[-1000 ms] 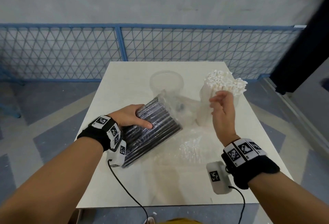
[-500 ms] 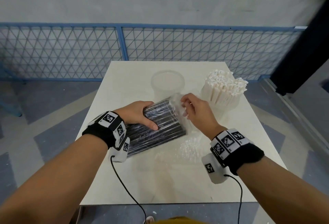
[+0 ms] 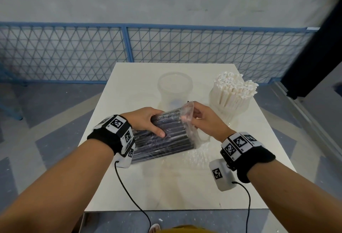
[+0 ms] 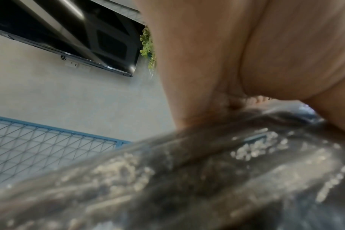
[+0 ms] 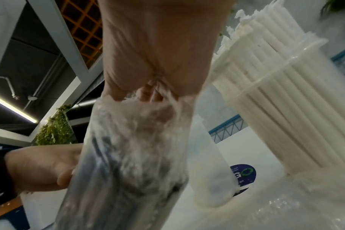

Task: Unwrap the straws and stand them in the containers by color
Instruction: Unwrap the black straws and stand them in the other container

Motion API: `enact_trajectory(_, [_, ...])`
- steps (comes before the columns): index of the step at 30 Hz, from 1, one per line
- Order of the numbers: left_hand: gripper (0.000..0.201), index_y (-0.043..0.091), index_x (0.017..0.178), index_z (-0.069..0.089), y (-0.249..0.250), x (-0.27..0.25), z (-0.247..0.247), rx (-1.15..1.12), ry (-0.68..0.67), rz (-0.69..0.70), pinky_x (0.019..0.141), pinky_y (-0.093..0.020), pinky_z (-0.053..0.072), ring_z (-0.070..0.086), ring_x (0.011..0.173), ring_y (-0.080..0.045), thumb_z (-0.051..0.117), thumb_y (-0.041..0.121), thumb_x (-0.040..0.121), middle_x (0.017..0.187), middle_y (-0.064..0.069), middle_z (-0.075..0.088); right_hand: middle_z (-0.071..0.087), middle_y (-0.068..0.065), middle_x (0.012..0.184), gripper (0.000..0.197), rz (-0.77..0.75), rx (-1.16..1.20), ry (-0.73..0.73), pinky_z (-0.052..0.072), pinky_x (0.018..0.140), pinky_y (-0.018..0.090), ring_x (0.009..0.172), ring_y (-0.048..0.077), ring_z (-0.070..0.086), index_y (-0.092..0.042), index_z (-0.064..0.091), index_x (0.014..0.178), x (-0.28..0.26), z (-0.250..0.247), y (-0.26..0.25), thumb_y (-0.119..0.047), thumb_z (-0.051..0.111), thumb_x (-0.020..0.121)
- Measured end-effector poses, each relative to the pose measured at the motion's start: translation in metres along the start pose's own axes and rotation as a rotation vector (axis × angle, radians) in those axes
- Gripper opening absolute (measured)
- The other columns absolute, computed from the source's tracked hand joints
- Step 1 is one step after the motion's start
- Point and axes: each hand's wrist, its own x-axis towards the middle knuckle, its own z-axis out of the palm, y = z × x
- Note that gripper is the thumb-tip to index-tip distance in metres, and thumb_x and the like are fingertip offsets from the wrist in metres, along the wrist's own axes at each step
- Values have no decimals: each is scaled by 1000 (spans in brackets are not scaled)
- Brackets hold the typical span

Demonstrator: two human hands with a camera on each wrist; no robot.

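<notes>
A pack of black straws (image 3: 162, 140) in clear plastic wrap lies across the middle of the white table (image 3: 185, 186). My left hand (image 3: 148, 121) grips the pack from above, thumb on its near side. My right hand (image 3: 201, 120) pinches the loose open end of the wrap (image 3: 187, 110) and lifts it; in the right wrist view the wrap (image 5: 136, 124) bunches under the fingers over the black straws (image 5: 116, 194). An empty clear container (image 3: 174, 88) stands behind the pack. White straws (image 3: 233, 92) stand in a second clear container (image 3: 222, 110) at the back right.
A crumpled clear wrapper (image 3: 196, 157) lies flat on the table in front of my right hand. A blue mesh fence (image 3: 125, 51) runs behind the table. Cables hang from both wrist cameras over the table's near edge.
My right hand came down from the white straws to the black pack's end and took hold of the wrap, now lifting it. The left hand kept its grip on the pack.
</notes>
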Motion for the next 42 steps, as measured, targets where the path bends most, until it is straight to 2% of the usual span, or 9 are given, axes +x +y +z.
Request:
enact_trajectory(5, [42, 24, 112, 60, -6, 6, 1, 66, 5, 14, 90, -20, 44, 62, 99, -9, 76, 19, 73, 104, 7, 67, 55, -17, 88, 19, -4, -193, -47, 45, 65, 9, 78, 3, 53, -13, 55, 105, -6, 8, 4, -19, 61, 89])
enact_trajectory(9, [59, 17, 132, 49, -11, 8, 4, 137, -23, 8, 94, -18, 42, 56, 107, -11, 72, 19, 78, 114, 6, 61, 58, -5, 85, 25, 40, -209, -33, 46, 55, 12, 74, 13, 54, -11, 51, 112, -12, 20, 7, -18, 59, 89])
enact_trajectory(13, [50, 19, 137, 43, -15, 12, 13, 128, 30, 42, 101, -23, 37, 50, 115, -11, 59, 20, 89, 122, 7, 55, 57, 6, 70, 15, 52, -253, 134, 45, 61, 34, 61, 19, 51, -3, 52, 102, -10, 34, 11, -15, 52, 92])
enact_trajectory(19, [19, 10, 104, 69, -26, 21, 36, -132, 467, 95, 82, -21, 40, 59, 88, -17, 60, 18, 88, 98, 3, 64, 48, -6, 63, 33, 120, -200, 152, 40, 54, 9, 57, 5, 46, -10, 46, 125, -9, 43, 17, -5, 47, 92])
enact_trajectory(23, [4, 14, 85, 69, -25, 24, 42, -214, 542, 120, 72, -11, 43, 56, 74, -8, 66, 13, 83, 83, 11, 62, 61, 5, 87, 27, 144, -86, 149, 45, 62, 15, 72, 11, 55, -13, 46, 118, -10, 47, 20, -18, 53, 92])
enact_trajectory(27, [18, 20, 69, 60, -21, 29, 47, -205, 583, 150, 69, -5, 39, 52, 72, -9, 65, 8, 82, 77, 11, 59, 60, 4, 99, 28, 158, 18, 119, 45, 61, 7, 76, 3, 53, -12, 44, 114, -10, 54, 18, -24, 56, 91])
enact_trajectory(35, [10, 11, 91, 59, -5, 28, 49, -70, 489, 129, 83, -19, 35, 51, 86, -13, 50, 10, 92, 87, 9, 54, 53, -7, 76, 15, 76, 8, 177, 41, 58, 12, 65, 7, 49, -23, 45, 96, -15, 59, 16, -20, 58, 90])
enact_trajectory(39, [58, 24, 136, 42, -24, 12, 32, -65, 109, 23, 106, -25, 32, 45, 118, -8, 62, 39, 84, 131, 6, 47, 55, -7, 81, 13, 34, 55, 221, 43, 61, 7, 70, -1, 53, -14, 46, 99, -13, 46, 15, -16, 57, 91])
enact_trajectory(42, [83, 24, 133, 41, -32, 8, 30, 32, 16, -22, 100, -25, 39, 53, 113, -10, 84, 32, 62, 124, 6, 56, 57, -1, 93, 18, 70, 40, 116, 48, 63, 8, 80, -1, 55, -13, 44, 104, -10, 43, 14, -23, 53, 93])
